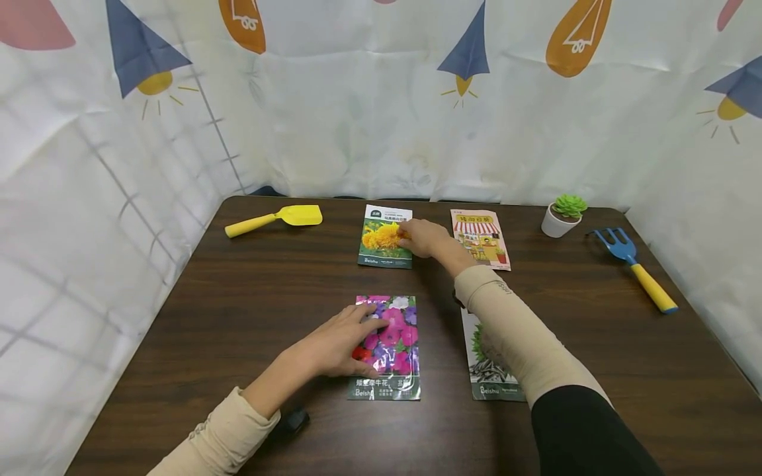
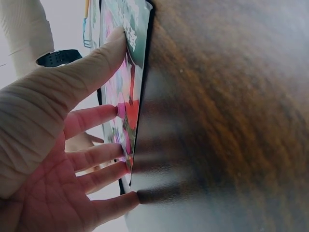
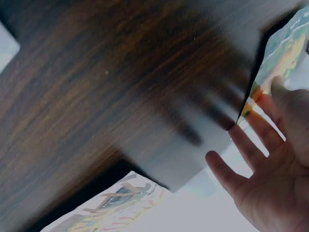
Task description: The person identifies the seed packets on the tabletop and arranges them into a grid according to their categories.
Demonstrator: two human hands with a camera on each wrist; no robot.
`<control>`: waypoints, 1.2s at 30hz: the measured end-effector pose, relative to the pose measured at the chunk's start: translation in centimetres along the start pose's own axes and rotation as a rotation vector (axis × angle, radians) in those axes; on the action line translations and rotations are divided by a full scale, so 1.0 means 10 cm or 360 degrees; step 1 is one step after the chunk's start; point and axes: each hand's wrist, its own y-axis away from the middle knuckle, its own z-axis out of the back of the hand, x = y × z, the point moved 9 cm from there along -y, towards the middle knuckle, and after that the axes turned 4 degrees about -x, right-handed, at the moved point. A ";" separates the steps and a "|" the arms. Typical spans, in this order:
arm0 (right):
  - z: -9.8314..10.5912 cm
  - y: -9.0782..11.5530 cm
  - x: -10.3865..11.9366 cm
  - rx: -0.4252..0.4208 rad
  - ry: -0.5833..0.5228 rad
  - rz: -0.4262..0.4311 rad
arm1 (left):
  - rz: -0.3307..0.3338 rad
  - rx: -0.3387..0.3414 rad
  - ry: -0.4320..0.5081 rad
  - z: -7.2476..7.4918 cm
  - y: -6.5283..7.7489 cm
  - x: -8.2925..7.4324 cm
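On the near middle of the table lies a seed packet with pink and purple flowers (image 1: 389,350). My left hand (image 1: 342,344) rests over its left side, fingers spread and fingertips on its surface, the thumb near its lower part. Farther back, my right hand (image 1: 425,238) reaches to the right edge of a seed packet with yellow flowers (image 1: 381,241); the fingertips are right at that edge. In the right wrist view the fingers of this hand (image 3: 263,169) are extended and spread. Part of the yellow-flower packet is hidden behind the hand.
Under the right forearm, a green-leaf packet (image 1: 497,390) is partly covered. A pink-bordered packet (image 1: 491,244) lies behind that arm. A yellow toy shovel (image 1: 300,215) sits back left; a potted succulent (image 1: 559,218) and a blue-and-yellow hand fork (image 1: 645,277) stand and lie at right.
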 end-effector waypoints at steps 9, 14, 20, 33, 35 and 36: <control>-0.01 0.01 -0.05 0.0090 -0.0046 0.0009 | 0.0008 0.0000 -0.0004 0.01 0.01 0.01; -0.01 -0.01 -0.08 0.0090 -0.0073 0.0024 | -0.0024 -0.0014 -0.0005 0.02 0.02 0.00; 0.00 0.00 -0.06 0.0089 -0.0099 0.0065 | -0.0039 -0.0019 0.0006 0.01 0.02 0.00; 0.01 0.03 -0.08 0.0085 -0.0081 0.0047 | -0.0022 0.0000 -0.0015 0.02 0.00 -0.01; 0.01 0.03 -0.08 0.0086 -0.0067 0.0057 | -0.0025 0.0000 -0.0013 0.01 0.00 -0.01; 0.01 0.02 -0.08 0.0087 -0.0053 0.0063 | -0.0026 -0.0001 -0.0014 0.01 0.00 -0.01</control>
